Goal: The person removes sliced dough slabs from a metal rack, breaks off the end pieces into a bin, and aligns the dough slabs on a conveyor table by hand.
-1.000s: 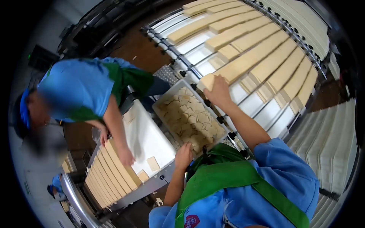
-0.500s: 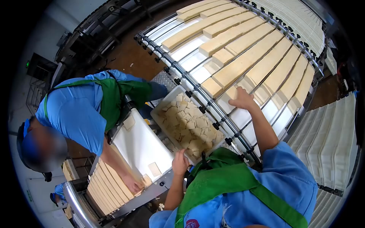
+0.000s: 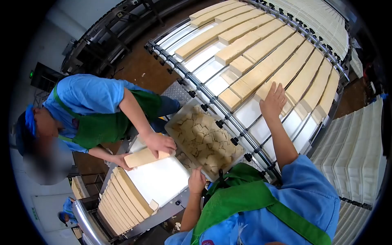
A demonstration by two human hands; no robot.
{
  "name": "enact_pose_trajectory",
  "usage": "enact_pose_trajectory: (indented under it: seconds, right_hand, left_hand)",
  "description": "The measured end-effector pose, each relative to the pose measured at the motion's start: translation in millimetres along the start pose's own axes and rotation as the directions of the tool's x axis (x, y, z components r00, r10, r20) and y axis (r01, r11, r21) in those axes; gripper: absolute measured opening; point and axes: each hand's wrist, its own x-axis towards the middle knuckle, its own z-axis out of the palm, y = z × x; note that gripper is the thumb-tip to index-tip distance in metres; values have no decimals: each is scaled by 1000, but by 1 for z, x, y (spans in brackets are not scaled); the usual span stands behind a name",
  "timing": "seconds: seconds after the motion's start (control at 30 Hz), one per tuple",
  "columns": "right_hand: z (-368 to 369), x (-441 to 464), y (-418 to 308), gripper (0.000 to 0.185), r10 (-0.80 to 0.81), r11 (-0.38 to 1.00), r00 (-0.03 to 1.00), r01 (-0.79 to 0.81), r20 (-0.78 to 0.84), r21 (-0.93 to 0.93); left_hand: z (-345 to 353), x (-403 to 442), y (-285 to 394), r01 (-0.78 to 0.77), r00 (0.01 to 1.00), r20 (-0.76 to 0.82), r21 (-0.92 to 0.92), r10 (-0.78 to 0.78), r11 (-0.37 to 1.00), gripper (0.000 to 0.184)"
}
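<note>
Shirt [image 3: 312,196]: blue, short-sleeved. Apron [image 3: 232,200]: green, worn over shirt, fitted with broad strap [image 3: 302,226]. Badge [image 3: 207,242]: purplish, partly cut off.

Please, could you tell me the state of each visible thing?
Pale rectangular plastic crate, holding flat beige pieces
Long beige rectangular blocks, lying in rows
Bare right hand, open, fingers spread
Bare left hand, at crate rim, grip unclear
Co-worker's bare hands, holding a beige bar
Narrow beige slabs, side by side

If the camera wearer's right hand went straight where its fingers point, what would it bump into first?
Probably the long pale block just ahead. The right hand looks very near it, maybe already touching; depth is hard to judge from this view.
</note>
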Motion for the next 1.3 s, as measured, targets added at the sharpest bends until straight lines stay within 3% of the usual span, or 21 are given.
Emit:
enact_pose_trajectory:
  seconds: [0.07, 0.13, 0.23, 0.3, 0.33, 0.43, 0.47, 0.53, 0.6, 0.67, 0.73, 0.8, 0.83, 0.87, 0.9, 0.97, 1.0, 1.07, 1.1, 1.23, 1.3]
  right_hand:
    - [22, 2, 9, 98, -15, 1000, 1000, 15, 23, -18]
    - [16, 8, 6, 98, -3, 996, 971, 24, 240, -85]
    - [-5, 18, -3, 94, -179, 983, 970, 184, 162, -14]
    - [15, 35, 1, 87, -181, 980, 956, 196, 233, -43]
    - [30, 38, 4, 95, -171, 976, 951, 199, 259, -85]
    - [73, 43, 30, 79, -302, 949, 953, 301, -13, 96]
    - [52, 37, 19, 80, -260, 962, 964, 253, 64, 99]
    - [54, 42, 20, 76, -230, 972, 957, 234, 178, -3]
    - [67, 44, 17, 79, -146, 966, 980, 171, 135, -194]
    - [32, 23, -17, 80, -194, 962, 976, 208, 95, -177]
    - [21, 3, -41, 80, -212, 960, 976, 217, 51, -174]
    - [38, -22, -62, 74, -443, 885, 865, 464, -234, 39]
    - [39, -38, -79, 70, -545, 775, 788, 604, -286, 188]
    - [37, -58, -101, 67, -622, 622, 699, 715, -353, 320]
    - [29, -82, -125, 65, -667, 571, 669, 742, -327, 353]
    - [11, -134, -176, 59, -750, 486, 613, 765, -248, 422]
    - [6, -159, -198, 56, -788, 456, 586, 761, -189, 461]
    - [10, -198, -238, 47, -879, 290, 460, 723, -124, 627]
    - [10, -220, -261, 45, -893, 307, 445, 706, -63, 638]
    - [14, -295, -353, 46, -952, 275, 297, 729, 73, 626]
    - [21, -329, -398, 51, -966, 253, 229, 745, 119, 617]
  left_hand:
    - [0, -4, 0, 2, 1000, -4, -9, -2, 1000, 34]
    - [1, 0, 0, 2, 1000, -18, -17, -2, 1000, 34]
    - [-1, -2, -1, 35, 999, 27, 35, -36, 999, 34]
    - [-1, -1, 1, 18, 998, 64, 14, -18, 1000, 33]
    - [1, -1, -1, 4, 999, 33, -56, -2, 998, 32]
    - [13, -6, -5, 35, 997, 76, -82, -29, 996, 36]
    - [13, -8, -4, 12, 1000, 4, -171, -11, 985, 38]
    - [-8, -5, 14, 8, 1000, -13, -285, -12, 958, 36]
    - [-37, -9, 22, -37, 996, -86, -289, 13, 957, 36]
    - [-61, -22, 4, 58, 974, -193, -282, -116, 958, 36]
    - [-81, -44, -23, 240, 865, -381, -257, -327, 936, 35]
    - [-99, -71, -65, 480, 613, -613, -211, -498, 852, 35]
    - [-107, -92, -92, 621, 527, -661, -130, -534, 773, 46]
    - [-102, -120, -129, 759, 424, -688, -85, -589, 646, 57]
    - [-100, -145, -156, 868, 315, -719, -46, -620, 495, 67]
    - [-117, -167, -178, 971, 24, -528, -189, -849, 145, 86]
    - [-125, -174, -184, 970, 24, -522, -194, -853, 146, 86]
    - [-138, -181, -195, 958, 58, -269, -256, -962, 129, 98]
    - [-125, -190, -212, 926, 128, -317, -302, -940, 228, 98]
    - [-143, -167, -196, 837, 249, -276, -421, -928, 349, 95]
    - [-138, -165, -195, 855, 248, -264, -393, -932, 339, 95]
